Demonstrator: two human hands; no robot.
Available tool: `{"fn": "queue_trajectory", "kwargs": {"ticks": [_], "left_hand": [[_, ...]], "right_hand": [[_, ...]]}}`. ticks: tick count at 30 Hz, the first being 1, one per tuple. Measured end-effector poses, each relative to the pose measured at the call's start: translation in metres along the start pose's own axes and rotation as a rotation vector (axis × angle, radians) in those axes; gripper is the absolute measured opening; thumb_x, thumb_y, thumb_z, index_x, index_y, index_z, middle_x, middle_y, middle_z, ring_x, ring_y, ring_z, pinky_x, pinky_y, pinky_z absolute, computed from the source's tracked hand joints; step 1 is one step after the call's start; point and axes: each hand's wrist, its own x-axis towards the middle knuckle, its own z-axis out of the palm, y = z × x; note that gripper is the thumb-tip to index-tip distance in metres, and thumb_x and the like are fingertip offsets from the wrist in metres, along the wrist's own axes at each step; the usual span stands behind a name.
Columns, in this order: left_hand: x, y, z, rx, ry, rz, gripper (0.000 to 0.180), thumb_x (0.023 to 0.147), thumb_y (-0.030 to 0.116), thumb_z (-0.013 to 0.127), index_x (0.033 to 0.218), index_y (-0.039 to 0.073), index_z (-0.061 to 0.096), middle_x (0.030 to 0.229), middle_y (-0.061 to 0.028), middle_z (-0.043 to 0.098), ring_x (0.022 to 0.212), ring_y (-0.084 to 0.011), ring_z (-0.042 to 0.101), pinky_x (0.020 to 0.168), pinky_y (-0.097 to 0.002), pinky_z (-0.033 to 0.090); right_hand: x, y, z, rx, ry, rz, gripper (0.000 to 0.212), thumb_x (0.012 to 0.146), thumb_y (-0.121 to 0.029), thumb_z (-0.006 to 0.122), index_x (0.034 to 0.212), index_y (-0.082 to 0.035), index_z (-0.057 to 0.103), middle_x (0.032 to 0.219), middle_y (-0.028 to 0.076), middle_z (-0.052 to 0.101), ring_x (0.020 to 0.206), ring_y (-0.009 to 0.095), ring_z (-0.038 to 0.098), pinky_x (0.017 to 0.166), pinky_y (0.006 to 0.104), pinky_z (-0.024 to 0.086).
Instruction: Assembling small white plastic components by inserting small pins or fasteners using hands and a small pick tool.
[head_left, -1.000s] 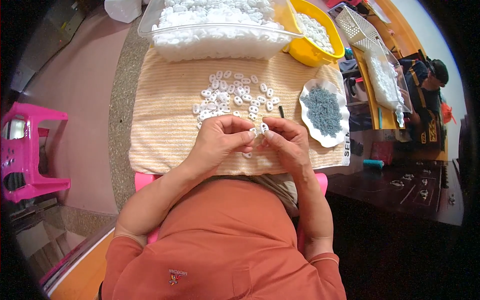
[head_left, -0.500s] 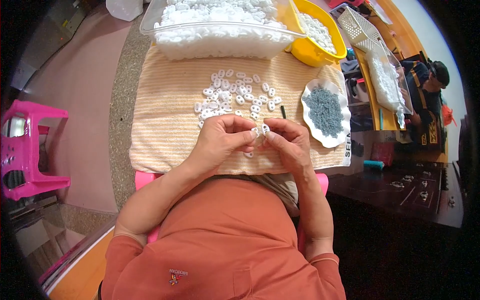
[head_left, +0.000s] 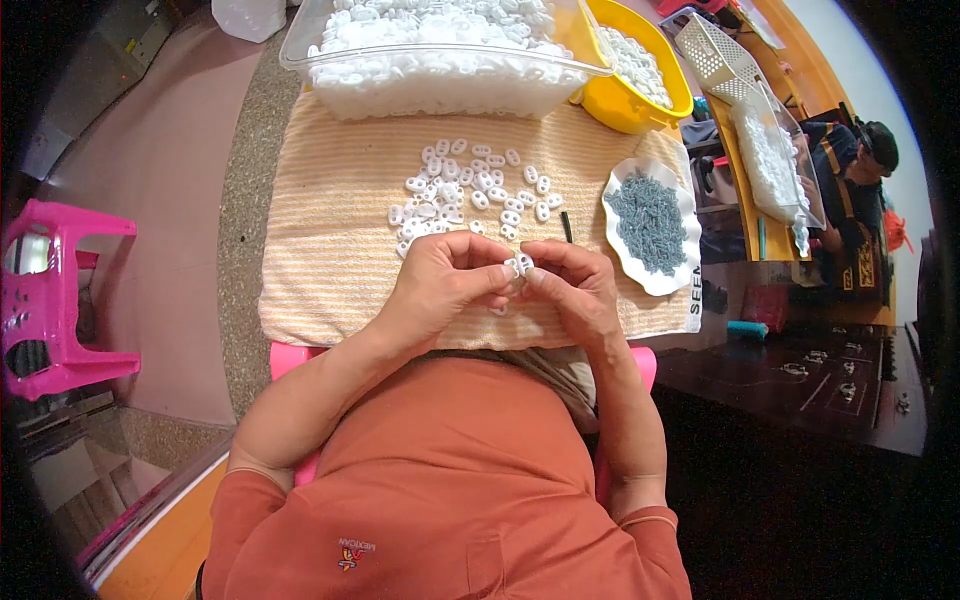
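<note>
My left hand (head_left: pixel 455 270) pinches a small white oval plastic piece with two holes (head_left: pixel 512 268) between thumb and fingertips. Against it, my right hand (head_left: pixel 572 285) pinches a second white two-hole piece (head_left: pixel 526 262). The two pieces touch or nearly touch; whether they are joined I cannot tell. Just beyond my fingers, a loose pile of matching white pieces (head_left: pixel 440 190) lies on the striped towel (head_left: pixel 340 230). Right of the pile, a thin dark stick (head_left: pixel 566 226) rests on the towel. Farther right, a white wavy-edged plate (head_left: pixel 684 272) holds many small grey-blue parts (head_left: pixel 648 225).
A clear bin (head_left: pixel 440 95) full of white pieces stands at the far edge, beside a yellow basin (head_left: pixel 625 118) of similar pieces. At left is a pink stool (head_left: pixel 80 230). Another person (head_left: pixel 850 170) sits at right by a clear tub (head_left: pixel 770 165) of white pieces.
My right hand has moved slightly left, bringing its white piece up against the one in my left hand. The left hand has stayed nearly still.
</note>
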Motion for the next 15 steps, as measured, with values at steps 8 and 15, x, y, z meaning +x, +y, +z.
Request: {"fn": "queue_trajectory", "kwargs": {"ticks": [8,15], "left_hand": [[-0.0004,0.001,0.0016,0.0,-0.004,-0.018,0.018,0.086,0.006,0.068,0.1,-0.003,0.064,0.091,-0.0093,0.066,0.078,-0.0145,0.065,0.069,-0.0272,0.058],[-0.0003,0.0006,0.0015,-0.014,-0.009,-0.026,0.018,0.085,0.006,0.068,0.1,-0.003,0.064,0.09,-0.0096,0.067,0.077,-0.0146,0.065,0.069,-0.0271,0.057]], "right_hand": [[-0.0017,-0.0062,0.0055,0.09,-0.01,0.059,0.028,0.089,0.001,0.06,0.116,0.008,0.059,0.095,0.015,0.068,0.083,0.018,0.067,0.072,0.0286,0.055],[-0.0009,-0.0018,0.0018,0.093,-0.009,0.05,0.027,0.088,0.0,0.061,0.114,0.007,0.061,0.094,0.014,0.068,0.08,0.016,0.066,0.071,0.0267,0.054]]}}
